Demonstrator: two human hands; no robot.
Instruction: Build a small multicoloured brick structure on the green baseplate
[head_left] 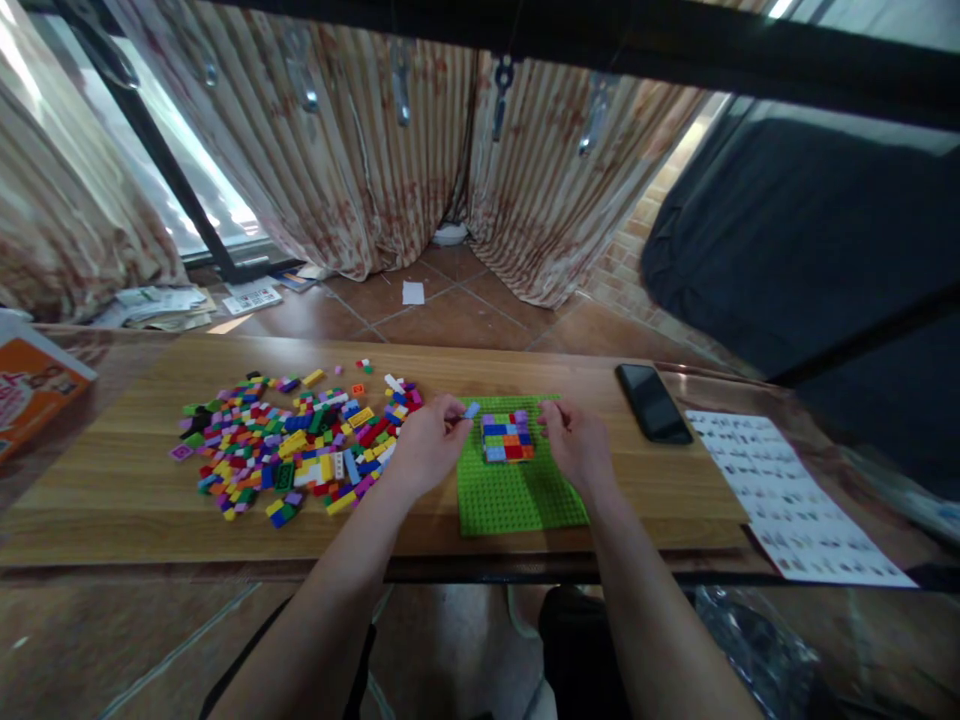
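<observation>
A green baseplate [517, 500] lies on the wooden table, bearing a small block of mixed-colour toy bricks [506, 438] near its far half. Between the thumb and finger of my left hand [433, 440] is a light blue brick [471, 411], held above the plate's left edge, just left of the brick block. My right hand [576, 440] is over the plate's right side, fingers curled and pressed together near the block. Whatever it may hold is too small or hidden to make out.
Loose bricks in many colours [300, 440] are spread over the table's left half. A black phone [654, 403] lies to the right of the plate. Beyond it is a printed sheet [787, 500] at the right edge. An orange and white box [37, 385] stands far left.
</observation>
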